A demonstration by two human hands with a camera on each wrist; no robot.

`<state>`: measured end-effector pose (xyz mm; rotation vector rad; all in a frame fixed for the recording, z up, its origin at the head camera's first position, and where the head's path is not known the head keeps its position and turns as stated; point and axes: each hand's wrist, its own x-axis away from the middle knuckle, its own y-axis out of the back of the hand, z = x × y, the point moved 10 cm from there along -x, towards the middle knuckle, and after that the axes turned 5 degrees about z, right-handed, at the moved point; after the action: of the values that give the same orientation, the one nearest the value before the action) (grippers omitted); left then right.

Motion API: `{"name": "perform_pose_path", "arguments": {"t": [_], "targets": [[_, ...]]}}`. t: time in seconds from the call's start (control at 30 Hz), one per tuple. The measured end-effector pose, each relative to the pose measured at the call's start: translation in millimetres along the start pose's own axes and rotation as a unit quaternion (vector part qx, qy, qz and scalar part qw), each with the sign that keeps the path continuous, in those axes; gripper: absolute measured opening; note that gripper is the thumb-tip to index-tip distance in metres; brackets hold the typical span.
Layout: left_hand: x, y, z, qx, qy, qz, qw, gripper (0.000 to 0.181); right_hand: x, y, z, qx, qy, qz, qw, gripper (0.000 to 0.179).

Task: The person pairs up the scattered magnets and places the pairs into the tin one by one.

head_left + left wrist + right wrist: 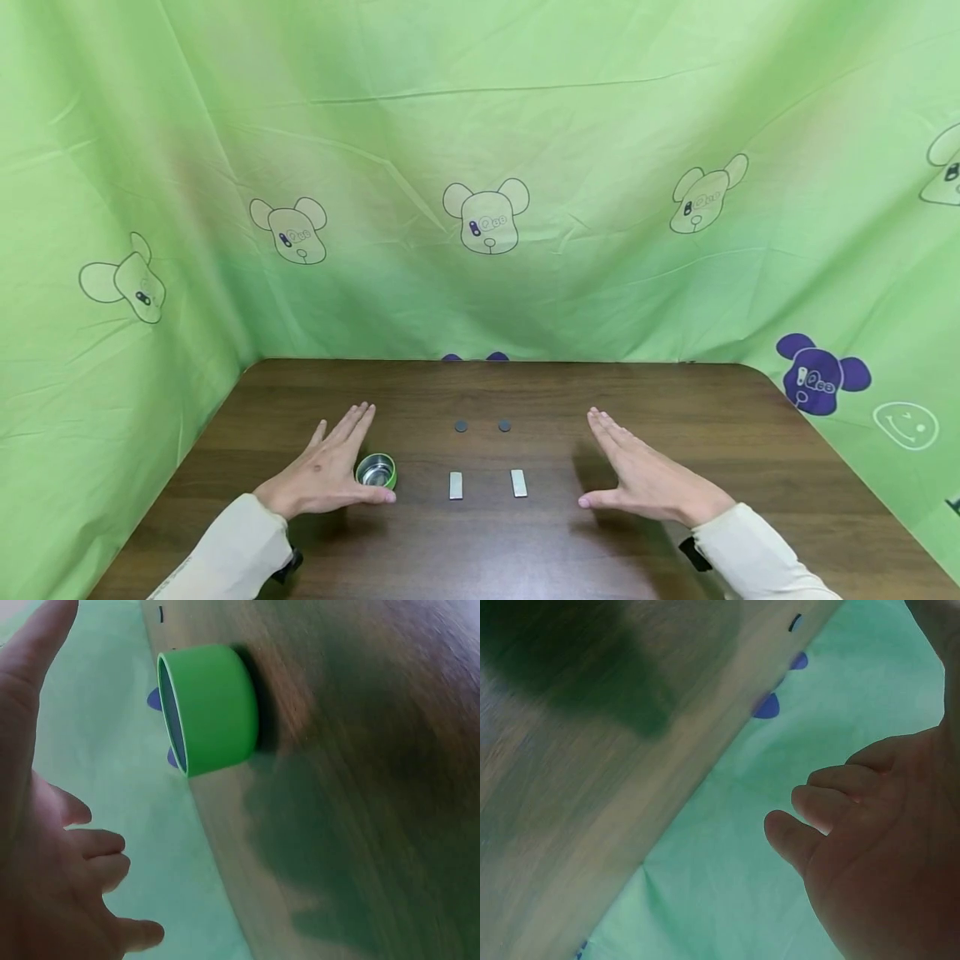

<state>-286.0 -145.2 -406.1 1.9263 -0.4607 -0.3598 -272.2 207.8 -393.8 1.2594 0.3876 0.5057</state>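
Note:
My left hand (pixel 330 471) hovers over the table's left side, fingers straight and thumb spread, holding nothing. Just beside it, between thumb and fingers as the head view sees them, stands a small round bowl (pixel 377 472), green outside and metallic inside. The left wrist view shows the green bowl (pixel 214 709) upright and apart from the hand. On the right, my right hand (pixel 648 479) is held with straight fingers and spread thumb, also holding nothing. Between the hands lie two pale rectangular pieces (pixel 456 485), and behind them two small dark discs (pixel 461 427).
The brown wooden table (pixel 480 550) has rounded far corners. A green cloth (pixel 600 292) printed with bear heads hangs around its back and sides. Dark bands sit at both wrists, below pale sleeves (pixel 236 542).

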Motion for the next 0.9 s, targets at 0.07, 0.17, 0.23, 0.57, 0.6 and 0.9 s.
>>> {"name": "perform_pose_path", "arguments": {"t": [0.07,0.17,0.23,0.57,0.6,0.9], "targets": [[-2.2,-1.7,-3.3,0.008,-0.008,0.004,0.9999,0.122,-2.1,-2,1,-0.014,-0.003,0.005,0.9999,0.110],[-5.4,-4.6,-8.4,0.015,-0.021,0.009,0.9996,0.122,-5.3,-5,3,-0.035,-0.011,0.014,0.9992,0.108],[-7.5,-6.0,-11.9,0.020,-0.032,0.010,0.9992,0.122,-7.4,-7,5,-0.045,-0.010,0.018,0.9988,0.107],[-17.1,-15.8,-26.3,0.043,-0.060,0.023,0.9970,0.112,-17.7,-18,15,-0.100,0.003,0.030,0.9945,0.101],[-18.0,-17.5,-28.1,0.043,-0.063,0.024,0.9968,0.111,-18.9,-19,17,-0.108,0.006,0.030,0.9937,0.101],[-23.8,-29.9,-39.1,0.071,-0.064,0.040,0.9946,0.105,-27.6,-29,30,-0.155,0.032,0.034,0.9867,0.096]]}}
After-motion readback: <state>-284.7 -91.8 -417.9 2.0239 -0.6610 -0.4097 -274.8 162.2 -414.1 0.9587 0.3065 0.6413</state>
